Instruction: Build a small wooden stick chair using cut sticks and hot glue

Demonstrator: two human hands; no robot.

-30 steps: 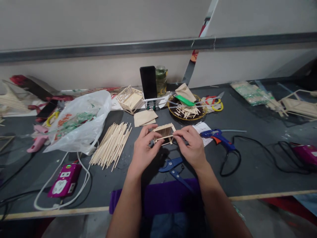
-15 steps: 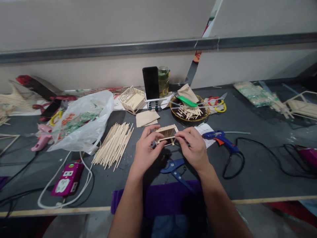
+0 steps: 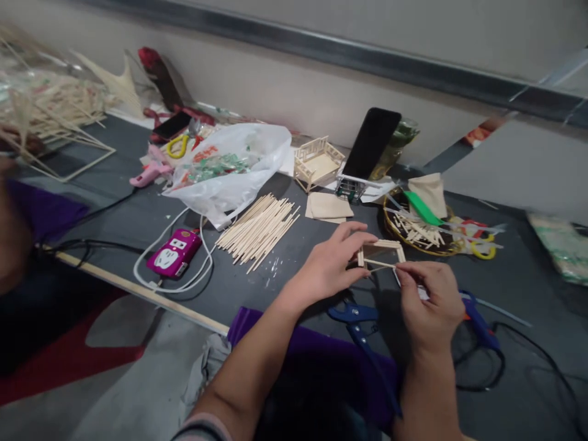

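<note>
A small box frame built of thin wooden sticks (image 3: pixel 381 254) is held above the dark table (image 3: pixel 138 214). My left hand (image 3: pixel 331 266) grips its left side, thumb and fingers closed around it. My right hand (image 3: pixel 429 300) pinches its right lower corner. Blue-handled cutters (image 3: pixel 356 318) lie on the table just below my hands. A blue glue gun (image 3: pixel 478 318) lies right of my right hand, partly hidden by it.
A bundle of wooden sticks (image 3: pixel 260 229), a white plastic bag (image 3: pixel 234 165), a magenta power strip (image 3: pixel 174 252), a small stick-built bed (image 3: pixel 318 160), a propped phone (image 3: pixel 371 144), a tray of stick offcuts (image 3: pixel 418 229), a pink glue gun (image 3: pixel 147 173). A blurred person's arm (image 3: pixel 13 226) shows far left.
The view swung left and tilted. Both hands still hold the stick frame, now at the right of the picture. A blurred arm and stick structures came into view on the left.
</note>
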